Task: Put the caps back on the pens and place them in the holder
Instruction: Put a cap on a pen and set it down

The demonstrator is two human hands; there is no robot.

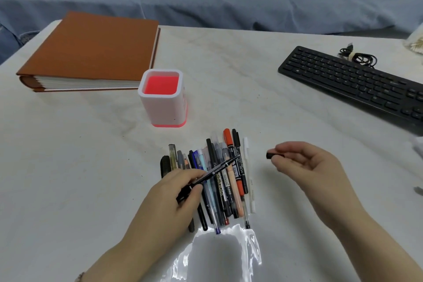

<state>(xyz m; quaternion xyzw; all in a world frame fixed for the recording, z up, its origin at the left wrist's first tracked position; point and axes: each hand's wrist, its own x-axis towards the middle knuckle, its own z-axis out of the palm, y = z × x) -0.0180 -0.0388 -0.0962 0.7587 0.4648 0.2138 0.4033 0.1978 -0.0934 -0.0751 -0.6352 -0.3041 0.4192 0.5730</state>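
A row of several pens (223,181) lies side by side on the white table, near its front middle. My left hand (174,199) grips a thin black pen (217,168), held slanted above the row with its bare tip pointing up and right. To the right of the row, my right hand (304,162) pinches a small black cap (271,155) between thumb and fingers; the cap is clear of the pen tip. The pen holder (163,98), white outside and red inside, stands upright behind the pens with nothing visible in it.
A thick brown album (91,52) lies at the back left, close to the holder. A black keyboard (352,82) runs along the right side, with a coiled black cable (359,57) behind it. A clear plastic sleeve (217,256) lies at the front edge.
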